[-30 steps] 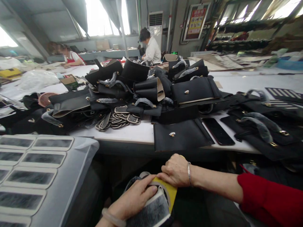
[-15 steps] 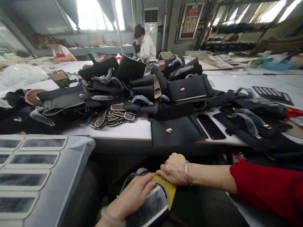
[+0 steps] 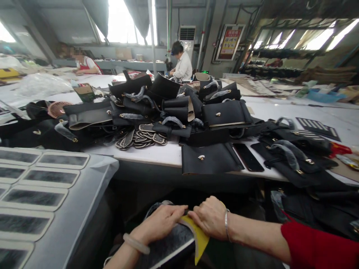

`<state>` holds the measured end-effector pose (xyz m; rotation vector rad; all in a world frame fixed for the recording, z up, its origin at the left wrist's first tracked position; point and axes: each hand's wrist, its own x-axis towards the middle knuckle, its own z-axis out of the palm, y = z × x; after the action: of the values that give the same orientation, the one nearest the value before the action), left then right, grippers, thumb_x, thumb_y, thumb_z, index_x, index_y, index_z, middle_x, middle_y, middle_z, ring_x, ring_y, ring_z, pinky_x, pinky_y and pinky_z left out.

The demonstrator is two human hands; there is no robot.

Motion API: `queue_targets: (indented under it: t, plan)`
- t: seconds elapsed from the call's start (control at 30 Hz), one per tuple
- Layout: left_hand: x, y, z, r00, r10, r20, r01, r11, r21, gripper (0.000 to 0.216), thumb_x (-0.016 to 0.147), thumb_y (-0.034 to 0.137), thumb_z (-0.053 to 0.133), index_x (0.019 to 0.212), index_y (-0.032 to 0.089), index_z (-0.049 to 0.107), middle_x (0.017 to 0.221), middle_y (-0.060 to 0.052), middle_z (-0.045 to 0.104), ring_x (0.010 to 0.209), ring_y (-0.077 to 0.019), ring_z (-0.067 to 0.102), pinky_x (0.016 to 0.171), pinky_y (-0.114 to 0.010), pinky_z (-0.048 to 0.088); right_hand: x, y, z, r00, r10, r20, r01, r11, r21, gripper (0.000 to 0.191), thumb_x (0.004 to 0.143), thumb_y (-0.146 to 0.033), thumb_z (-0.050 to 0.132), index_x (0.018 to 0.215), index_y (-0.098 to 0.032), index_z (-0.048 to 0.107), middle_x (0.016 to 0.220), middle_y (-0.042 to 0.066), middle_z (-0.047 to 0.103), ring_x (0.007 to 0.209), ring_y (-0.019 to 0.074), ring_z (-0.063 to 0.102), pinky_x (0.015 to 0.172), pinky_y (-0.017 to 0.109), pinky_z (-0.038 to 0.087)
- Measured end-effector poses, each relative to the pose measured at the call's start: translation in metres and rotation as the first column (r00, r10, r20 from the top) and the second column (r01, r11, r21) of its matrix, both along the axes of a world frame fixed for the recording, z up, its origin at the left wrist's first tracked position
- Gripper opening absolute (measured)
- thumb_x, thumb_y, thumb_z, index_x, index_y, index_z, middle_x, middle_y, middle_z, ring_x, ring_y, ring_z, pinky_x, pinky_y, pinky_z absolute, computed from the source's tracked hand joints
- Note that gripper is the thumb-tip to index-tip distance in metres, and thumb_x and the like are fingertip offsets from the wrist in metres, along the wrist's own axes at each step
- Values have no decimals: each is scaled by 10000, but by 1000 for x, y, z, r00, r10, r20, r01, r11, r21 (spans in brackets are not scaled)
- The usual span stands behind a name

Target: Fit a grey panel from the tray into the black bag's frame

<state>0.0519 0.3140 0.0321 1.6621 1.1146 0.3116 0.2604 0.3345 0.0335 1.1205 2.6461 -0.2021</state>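
Observation:
Low in front of me, below the table edge, my left hand (image 3: 159, 226) lies flat with its fingers stretched over a dark grey panel (image 3: 171, 248) with a pale rim. My right hand (image 3: 211, 220) is closed beside it, its fingers pinching a yellow backing sheet (image 3: 200, 241) that curls off the panel's right end. The two hands' fingertips almost touch. A bangle circles each wrist, and a red sleeve covers my right forearm.
A white table (image 3: 157, 153) carries a heap of black leather bag parts (image 3: 196, 116), a flat black flap (image 3: 210, 158) at the near edge and small metal-rimmed tabs (image 3: 140, 138). At left, a plastic-covered tray (image 3: 92, 190) of grey panels. Two people work at the back.
Both hands sit lower in the picture and closer together. My left hand's fingers have slid right over the panel toward the right hand; the yellow sheet shows less.

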Motion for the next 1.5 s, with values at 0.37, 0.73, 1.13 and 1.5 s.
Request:
queue_targets:
  t: [0.37, 0.73, 1.13, 1.5]
  plan:
    - [9, 16, -8, 996, 91, 2, -91, 992, -86, 302, 798, 336, 509, 599, 149, 640, 521, 54, 381, 540, -110, 329, 524, -237, 273, 35, -30, -22, 987, -123, -104, 120, 992, -37, 585, 1052, -337, 187, 694, -233, 638, 645, -13, 708, 598, 149, 690, 535, 295, 313]
    - [12, 9, -6, 976, 116, -183, -116, 993, 12, 399, 845, 437, 485, 740, 181, 773, 610, -35, 649, 562, -170, 515, 583, -270, 352, 11, 14, -25, 987, -157, -21, 158, 983, 94, 523, 1038, -401, 249, 825, -244, 701, 698, 57, 735, 627, 247, 707, 488, 307, 277]
    - [-133, -111, -12, 649, 743, 159, -719, 669, -188, 708, 968, 595, 216, 1331, 96, 563, 1266, -143, 661, 1206, -239, 586, 1069, -360, 380, -19, 52, -53, 961, 39, -274, -59, 996, -65, 615, 986, -592, 187, 668, -309, 631, 650, 21, 703, 626, 222, 685, 598, 350, 469]
    - [-84, -164, -39, 350, 865, 358, -850, 454, -266, 543, 1000, 531, 304, 1089, 139, 668, 1058, -82, 687, 1007, -214, 604, 979, -322, 434, -122, 31, -36, 940, 323, -110, -336, 932, -139, 556, 1024, -383, 195, 751, -256, 663, 711, 60, 724, 695, 261, 711, 590, 329, 423]
